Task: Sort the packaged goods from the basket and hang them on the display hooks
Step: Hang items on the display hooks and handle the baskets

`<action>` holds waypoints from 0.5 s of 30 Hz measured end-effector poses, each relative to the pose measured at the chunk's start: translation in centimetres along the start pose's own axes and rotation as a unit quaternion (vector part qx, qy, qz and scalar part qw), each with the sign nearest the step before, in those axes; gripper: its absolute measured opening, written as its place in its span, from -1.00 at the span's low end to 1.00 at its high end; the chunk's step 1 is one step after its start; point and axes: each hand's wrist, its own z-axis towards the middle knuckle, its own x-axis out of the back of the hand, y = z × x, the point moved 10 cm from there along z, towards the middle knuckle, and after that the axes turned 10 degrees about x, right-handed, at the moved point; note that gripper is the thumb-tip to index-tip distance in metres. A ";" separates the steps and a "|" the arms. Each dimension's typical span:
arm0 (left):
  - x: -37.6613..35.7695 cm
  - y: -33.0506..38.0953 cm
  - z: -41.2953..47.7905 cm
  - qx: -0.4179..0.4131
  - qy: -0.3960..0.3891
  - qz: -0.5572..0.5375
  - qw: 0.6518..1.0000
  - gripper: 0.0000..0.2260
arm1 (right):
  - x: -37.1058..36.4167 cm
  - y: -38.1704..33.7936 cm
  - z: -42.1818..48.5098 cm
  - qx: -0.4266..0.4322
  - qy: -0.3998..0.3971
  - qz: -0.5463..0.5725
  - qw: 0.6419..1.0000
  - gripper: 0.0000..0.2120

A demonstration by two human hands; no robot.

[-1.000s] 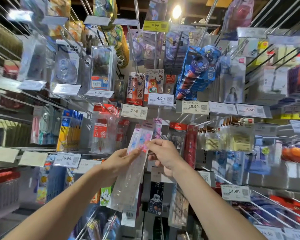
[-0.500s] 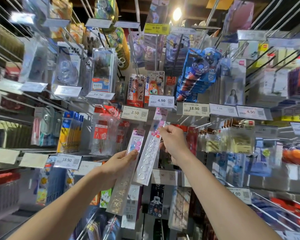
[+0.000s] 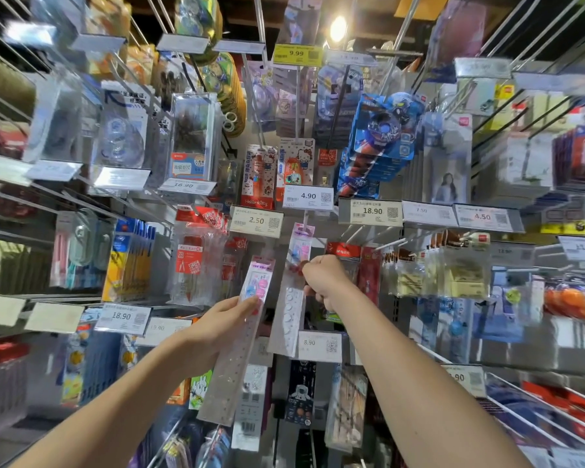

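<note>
My right hand (image 3: pixel 325 282) pinches the first ruler pack (image 3: pixel 289 319) just below its pink header card, holding that header up at the hook (image 3: pixel 305 218) that juts out beneath the 4.90 tag (image 3: pixel 308 196); whether the hang hole is over the wire I cannot tell, the spot being blurred; my left hand (image 3: pixel 217 327) grips the second ruler pack (image 3: pixel 240 349) near its upper end, fingers curled round it, and holds it tilted just to the left of the first, on no hook; so I judge that one pack is on the point of being hung and at least one more is left to go up; the basket is out of view, so what remains in it I cannot say. Of the writing, the price tags read clearest: 2.50 (image 3: pixel 255 220) to the left, 18.90 (image 3: pixel 372 211) and 4.50 (image 3: pixel 482 216) to the right, 9.99 (image 3: pixel 296 53) on yellow above, 16.90 (image 3: pixel 183 185) further left, 8.90 (image 3: pixel 309 342) below my right wrist; a red pack (image 3: pixel 259 177) above says Hello Kitty; the print on my two packs is too small to read.
</note>
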 end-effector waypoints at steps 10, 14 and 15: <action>0.1 0.1 0.0 -0.009 0.005 -0.012 1.000 -0.80 | -2.5 3.6 -0.6 -0.071 -0.111 -0.035 0.991 -0.89; -0.3 0.1 -0.1 -0.011 -0.008 -0.016 1.000 -0.78 | -1.7 4.0 0.9 -0.007 -0.013 -0.116 0.993 -0.78; -0.4 0.1 -0.2 -0.013 -0.010 -0.016 1.000 -0.78 | -1.4 3.8 0.8 0.005 -0.001 -0.164 0.986 -0.82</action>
